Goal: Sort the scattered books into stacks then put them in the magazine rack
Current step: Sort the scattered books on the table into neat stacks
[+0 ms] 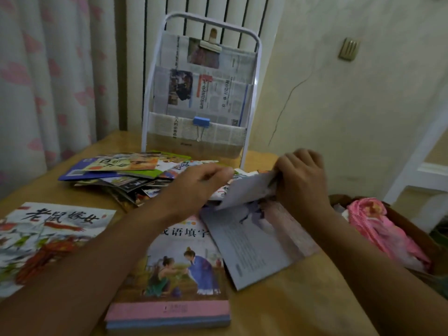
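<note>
Behind books (pixel 126 173), rack (pixel 252 98) holds (seemingly) newspapers (pixel 208 93).

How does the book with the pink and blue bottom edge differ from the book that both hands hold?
The pink-edged book lies closed and flat on the table; the held book is open, its page lifted by the left hand and right hand. The first shows a colourful cover, the second a greyish text page. Both are illustrated.

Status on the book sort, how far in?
Early. Done: one neat stack in front. In hand: both hands, left and right, grip a bent grey booklet. Left: the scattered pile, an open book and a big picture book; no books visible in the rack.
</note>
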